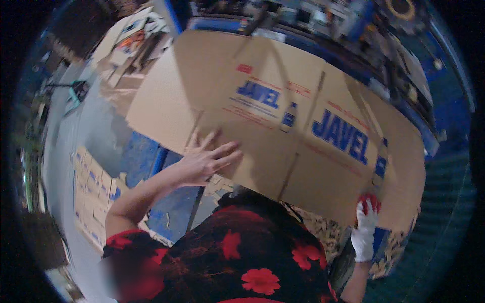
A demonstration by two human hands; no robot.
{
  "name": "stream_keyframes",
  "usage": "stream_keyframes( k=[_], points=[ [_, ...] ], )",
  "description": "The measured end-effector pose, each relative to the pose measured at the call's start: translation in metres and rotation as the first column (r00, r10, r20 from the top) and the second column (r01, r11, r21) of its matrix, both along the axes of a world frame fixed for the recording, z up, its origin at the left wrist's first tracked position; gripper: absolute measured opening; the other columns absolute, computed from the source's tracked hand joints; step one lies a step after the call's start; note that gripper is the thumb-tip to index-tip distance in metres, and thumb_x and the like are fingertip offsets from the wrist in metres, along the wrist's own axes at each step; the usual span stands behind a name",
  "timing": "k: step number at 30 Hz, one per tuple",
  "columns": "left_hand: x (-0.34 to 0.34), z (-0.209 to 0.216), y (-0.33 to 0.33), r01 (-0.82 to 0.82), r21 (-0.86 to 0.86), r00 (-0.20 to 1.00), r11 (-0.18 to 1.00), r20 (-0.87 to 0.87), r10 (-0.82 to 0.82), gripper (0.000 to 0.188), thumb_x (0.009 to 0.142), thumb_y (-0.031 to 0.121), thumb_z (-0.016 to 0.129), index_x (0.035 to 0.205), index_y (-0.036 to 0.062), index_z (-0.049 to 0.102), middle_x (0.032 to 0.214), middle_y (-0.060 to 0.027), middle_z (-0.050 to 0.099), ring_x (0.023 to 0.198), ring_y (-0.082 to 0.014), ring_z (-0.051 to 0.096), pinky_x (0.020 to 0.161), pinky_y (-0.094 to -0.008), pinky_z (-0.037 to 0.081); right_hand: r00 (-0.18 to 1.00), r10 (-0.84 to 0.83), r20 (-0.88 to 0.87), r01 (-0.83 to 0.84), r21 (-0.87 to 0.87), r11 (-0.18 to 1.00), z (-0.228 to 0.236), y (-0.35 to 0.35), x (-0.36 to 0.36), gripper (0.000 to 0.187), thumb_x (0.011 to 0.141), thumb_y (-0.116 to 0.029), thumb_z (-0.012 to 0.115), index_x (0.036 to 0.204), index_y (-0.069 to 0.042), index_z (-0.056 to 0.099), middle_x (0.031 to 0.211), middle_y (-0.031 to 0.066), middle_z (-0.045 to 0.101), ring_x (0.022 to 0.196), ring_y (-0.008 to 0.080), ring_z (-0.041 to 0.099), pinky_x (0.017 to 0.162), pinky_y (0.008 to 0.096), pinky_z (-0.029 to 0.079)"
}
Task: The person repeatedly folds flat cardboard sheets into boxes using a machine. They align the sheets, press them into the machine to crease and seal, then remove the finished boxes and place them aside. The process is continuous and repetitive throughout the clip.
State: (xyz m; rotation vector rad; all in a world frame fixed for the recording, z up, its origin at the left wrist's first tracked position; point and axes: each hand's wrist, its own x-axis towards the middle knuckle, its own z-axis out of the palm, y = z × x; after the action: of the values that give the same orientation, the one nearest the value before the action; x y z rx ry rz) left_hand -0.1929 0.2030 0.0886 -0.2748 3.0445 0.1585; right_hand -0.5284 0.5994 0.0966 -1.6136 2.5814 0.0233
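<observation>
At the far left, on my feed, a dark green piece of equipment (77, 95) is on the grey floor (63, 131). Lower down I make out a stack of printed cardboard (95, 199), and above, right of the green equipment, a heap of cardboard scraps (136, 55). Next comes a blue surface (174, 212), lying partly beneath the left hand (208, 160). That hand is bare, its fingers spread over the near edge of the large cardboard sheet (257, 161), left of the sheet's middle. The sheet fills the centre of my view, extending far to the right in front of the person's black top with red flowers (242, 252). It carries blue and red print, bottle pictures and crease lines. Behind its far edge I see dark machinery (313, 25). Toward the right, the right hand (368, 222), in a white glove with red fingertips, touches the near edge; I cannot tell whether it pinches the sheet. Small cardboard offcuts (326, 228) lie below and left of it.
</observation>
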Motion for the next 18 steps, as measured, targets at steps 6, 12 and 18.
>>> stream_keyframes(
  k=[6, 12, 18],
  points=[
    [-0.050, -0.021, -0.058, -0.130, 0.164, 0.967, 0.978, -0.195, 0.161, 0.062, 0.078, 0.040, 0.067, 0.133, 0.0202, 0.047, 0.133, -0.0091, 0.044, 0.122, -0.0371, 0.037, 0.096, -0.0582, 0.036, 0.566, -0.193, 0.801, 0.410, -0.070, 0.909, 0.050, -0.025, -0.057, 0.066, 0.079, -0.011, 0.069, 0.139, -0.008, 0.042, 0.140, 0.0180, 0.045, 0.132, 0.0261, 0.040, 0.109, 0.0425, 0.030],
    [-0.122, -0.062, -0.112, -0.267, 0.480, 0.764, 0.835, -0.422, 0.487, 0.065, 0.070, 0.036, 0.077, 0.126, 0.0126, 0.052, 0.120, -0.0131, 0.056, 0.105, -0.0332, 0.055, 0.089, -0.0424, 0.045, 0.750, -0.658, 0.064, 0.617, -0.427, 0.661, -0.015, -0.093, -0.121, 0.046, 0.089, -0.028, 0.058, 0.130, -0.007, 0.050, 0.116, 0.0169, 0.061, 0.109, 0.0308, 0.059, 0.092, 0.0402, 0.046],
    [-0.105, -0.073, -0.120, -0.606, 0.047, 0.747, 0.794, -0.308, 0.589, 0.086, 0.073, 0.055, 0.070, 0.140, 0.0084, 0.042, 0.137, -0.0177, 0.045, 0.122, -0.0388, 0.040, 0.102, -0.0531, 0.030, 0.640, -0.742, -0.198, 0.637, -0.402, 0.657, -0.039, -0.121, -0.117, 0.056, 0.085, -0.040, 0.055, 0.122, 0.001, 0.052, 0.122, 0.0170, 0.053, 0.114, 0.0338, 0.051, 0.092, 0.0456, 0.045]
  ],
)
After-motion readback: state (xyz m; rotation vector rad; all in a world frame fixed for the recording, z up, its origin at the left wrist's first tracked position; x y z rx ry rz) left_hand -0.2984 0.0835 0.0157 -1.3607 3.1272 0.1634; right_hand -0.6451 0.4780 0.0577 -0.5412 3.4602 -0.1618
